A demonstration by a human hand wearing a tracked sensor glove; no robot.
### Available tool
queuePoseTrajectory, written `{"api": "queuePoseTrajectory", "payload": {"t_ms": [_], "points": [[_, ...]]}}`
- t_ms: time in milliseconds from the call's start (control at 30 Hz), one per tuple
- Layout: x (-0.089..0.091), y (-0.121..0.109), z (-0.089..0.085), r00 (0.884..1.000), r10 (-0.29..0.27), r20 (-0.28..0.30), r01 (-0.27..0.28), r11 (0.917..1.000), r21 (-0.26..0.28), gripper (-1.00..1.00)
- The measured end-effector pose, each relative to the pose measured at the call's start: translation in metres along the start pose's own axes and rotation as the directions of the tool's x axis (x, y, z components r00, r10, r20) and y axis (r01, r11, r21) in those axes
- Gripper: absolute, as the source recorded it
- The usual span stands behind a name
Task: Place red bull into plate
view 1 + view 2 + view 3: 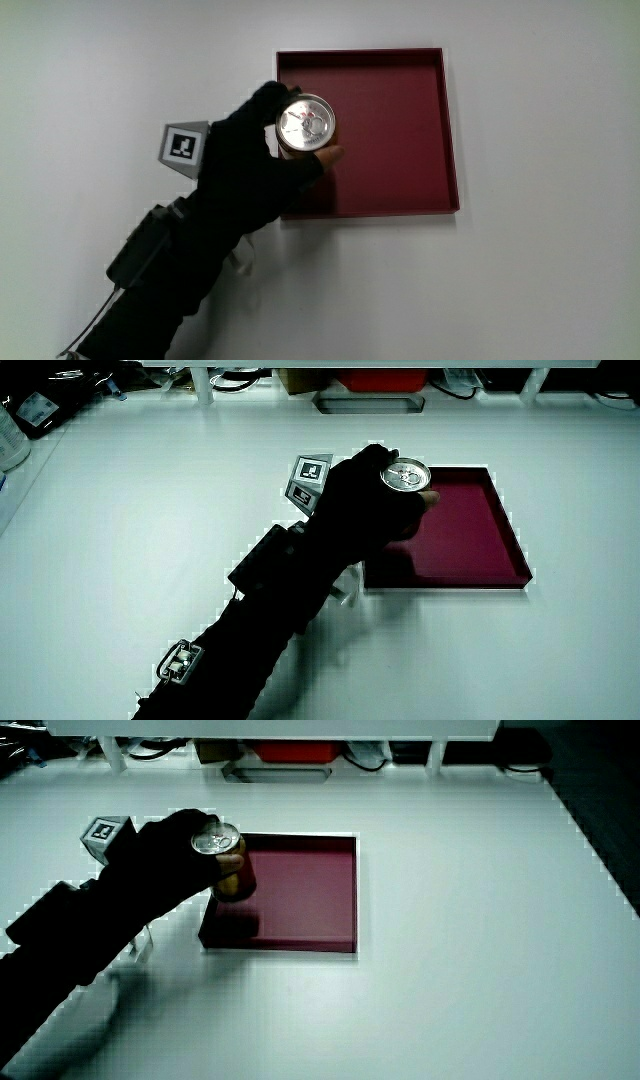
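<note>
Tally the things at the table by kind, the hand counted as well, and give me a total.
Cans: 1, the can, upright in the hand's grasp over the tray
Trays: 1, the dark red square tray on the table
Gloved hands: 1, the hand, with the patterned cube on its back
Total: 3
</note>
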Motion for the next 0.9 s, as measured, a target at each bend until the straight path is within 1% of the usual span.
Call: {"api": "queuePoseTrajectory", "payload": {"t_ms": [33, 67, 100, 133, 167, 200, 267, 300, 333, 367, 400, 433, 467, 500, 533, 567, 633, 667, 700, 733, 767, 800, 833, 867, 900], "points": [[-0.002, -0.001, -0.003, 1.000, 0.007, -0.019, -0.008, 0.9999, -0.010, 0.00], [-0.005, -0.003, -0.005, 0.999, 0.027, -0.022, -0.028, 0.9994, -0.020, 0.00], [-0.005, -0.004, -0.008, 1.000, 0.031, -0.003, -0.031, 0.9992, -0.025, 0.00], [-0.008, -0.006, -0.010, 0.999, 0.048, -0.026, -0.049, 0.9984, -0.027, 0.00], [-0.009, -0.008, -0.012, 0.998, 0.051, -0.038, -0.052, 0.9982, -0.028, 0.00], [-0.010, -0.009, -0.014, 0.998, 0.062, -0.023, -0.063, 0.9974, -0.036, 0.00], [-0.013, -0.011, -0.018, 0.998, 0.064, -0.027, -0.065, 0.9968, -0.047, 0.00], [-0.015, -0.012, -0.019, 0.997, 0.062, -0.053, -0.064, 0.9967, -0.050, 0.00], [-0.017, -0.013, -0.021, 0.996, 0.076, -0.056, -0.079, 0.9954, -0.055, 0.00], [-0.018, -0.015, -0.023, 0.996, 0.074, -0.042, -0.076, 0.9955, -0.056, 0.00], [-0.021, -0.016, -0.024, 0.994, 0.093, -0.055, -0.096, 0.9936, -0.059, 0.00], [-0.022, -0.017, -0.026, 0.995, 0.085, -0.044, -0.087, 0.9944, -0.060, 0.00], [-0.022, -0.018, -0.027, 0.992, 0.117, -0.054, -0.121, 0.9905, -0.065, 0.00], [-0.024, -0.019, -0.028, 0.992, 0.110, -0.061, -0.114, 0.9914, -0.064, 0.00], [-0.026, -0.019, -0.029, 0.988, 0.135, -0.080, -0.141, 0.9875, -0.071, 0.00], [-0.027, -0.020, -0.030, 0.989, 0.127, -0.074, -0.133, 0.9883, -0.076, 0.00], [-0.029, -0.020, -0.032, 0.987, 0.140, -0.083, -0.147, 0.9857, -0.082, 0.00], [-0.028, -0.021, -0.034, 0.985, 0.157, -0.069, -0.163, 0.9823, -0.093, 0.00], [-0.030, -0.021, -0.034, 0.985, 0.159, -0.060, -0.164, 0.9823, -0.090, 0.00], [-0.033, -0.021, -0.034, 0.989, 0.141, -0.039, -0.144, 0.9856, -0.088, 0.00], [-0.030, -0.021, -0.034, 0.986, 0.159, -0.060, -0.164, 0.9815, -0.099, 0.00], [-0.030, -0.021, -0.034, 0.985, 0.162, -0.063, -0.167, 0.9808, -0.100, 0.00], [-0.030, -0.020, -0.034, 0.984, 0.170, -0.054, -0.175, 0.9788, -0.106, 0.00], [-0.030, -0.019, -0.035, 0.983, 0.168, -0.073, -0.175, 0.9785, -0.108, 0.00], [-0.029, -0.019, -0.035, 0.985, 0.170, -0.043, -0.173, 0.9781, -0.115, 0.00]]}}
